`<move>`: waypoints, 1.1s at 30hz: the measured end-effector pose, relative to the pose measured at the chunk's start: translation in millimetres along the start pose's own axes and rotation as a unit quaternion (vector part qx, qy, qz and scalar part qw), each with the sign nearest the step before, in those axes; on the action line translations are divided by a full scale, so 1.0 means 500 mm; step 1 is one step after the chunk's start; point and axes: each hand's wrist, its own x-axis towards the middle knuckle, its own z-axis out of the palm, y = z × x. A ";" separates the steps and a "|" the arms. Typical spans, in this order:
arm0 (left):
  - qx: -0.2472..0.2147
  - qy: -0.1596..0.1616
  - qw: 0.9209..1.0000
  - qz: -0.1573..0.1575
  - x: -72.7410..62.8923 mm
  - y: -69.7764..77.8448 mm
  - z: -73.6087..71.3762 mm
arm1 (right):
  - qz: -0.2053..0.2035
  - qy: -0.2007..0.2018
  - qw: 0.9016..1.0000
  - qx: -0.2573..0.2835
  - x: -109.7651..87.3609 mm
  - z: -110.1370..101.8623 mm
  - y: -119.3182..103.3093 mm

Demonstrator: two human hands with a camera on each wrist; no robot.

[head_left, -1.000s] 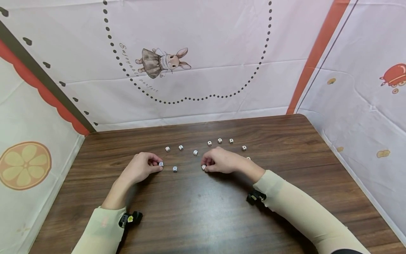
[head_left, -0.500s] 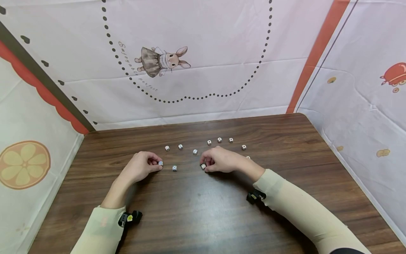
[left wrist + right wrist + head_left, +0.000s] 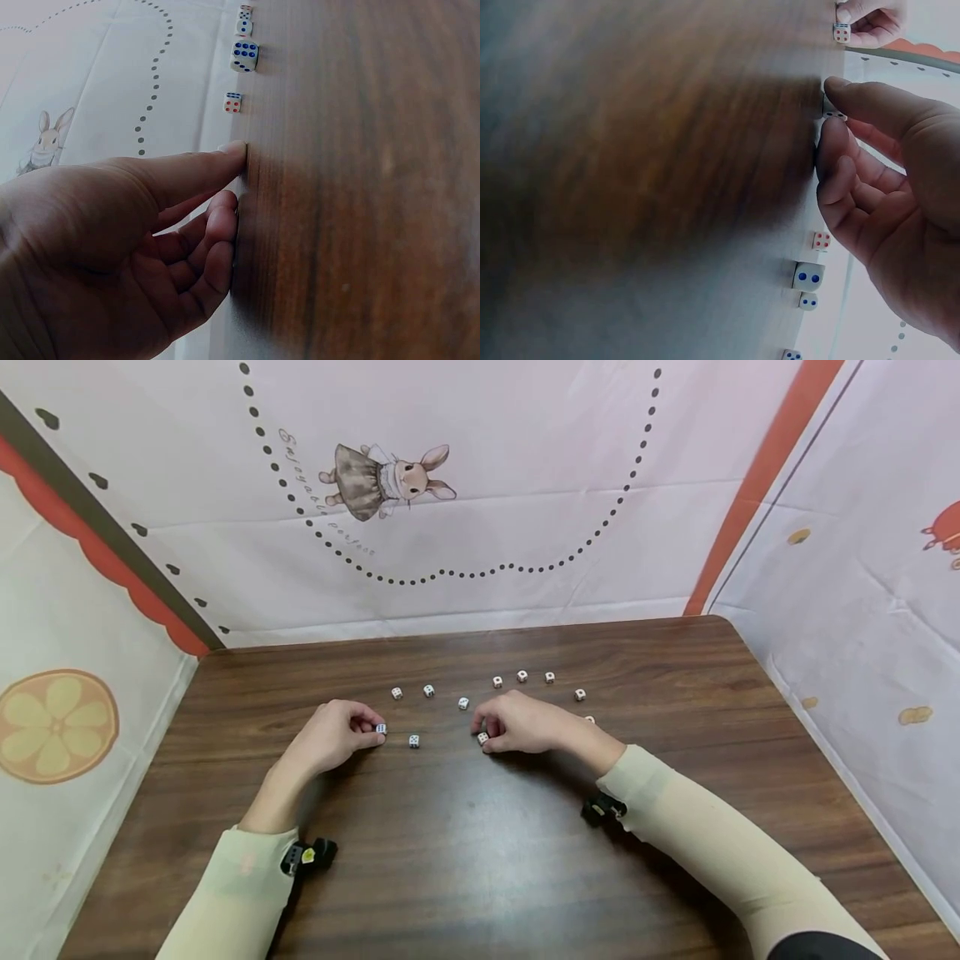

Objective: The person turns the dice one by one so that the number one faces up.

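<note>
In the head view my left hand (image 3: 337,729) rests low at the left of the table, thumb and forefinger at the sides of a small white die (image 3: 381,729). The left wrist view hides that die behind the fingers. My right hand (image 3: 521,722) reaches in from the right and pinches another white die (image 3: 832,111) between thumb and forefinger, down at the tabletop. Between the hands a loose die (image 3: 414,742) lies nearer the left one. Just beyond the right fingertips sits a further die (image 3: 463,703).
Two dice, one of them this die (image 3: 397,693), lie behind the left hand. Several more, such as this die (image 3: 522,677), form a curve behind the right hand; its forearm partly covers one die (image 3: 589,720). The wooden table (image 3: 450,860) meets a printed cloth (image 3: 562,527).
The head view has tipped slightly, so the table sits higher in it. Both hands stay at their dice; the right forefinger has lifted a little. The loose dice have not moved.
</note>
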 end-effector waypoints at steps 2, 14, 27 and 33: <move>0.001 0.002 1.000 0.003 0.004 0.004 -0.004 | -0.004 0.008 1.000 -0.010 0.001 -0.004 0.001; 0.001 0.003 1.000 0.009 0.017 0.012 -0.014 | -0.021 0.025 0.999 -0.027 0.001 -0.012 0.002; 0.003 0.001 1.000 0.002 0.008 0.006 -0.007 | -0.009 0.026 0.999 0.046 0.001 0.002 0.008; 0.000 0.003 1.000 0.001 0.003 0.001 -0.004 | -0.004 0.023 0.998 0.066 0.002 0.007 0.012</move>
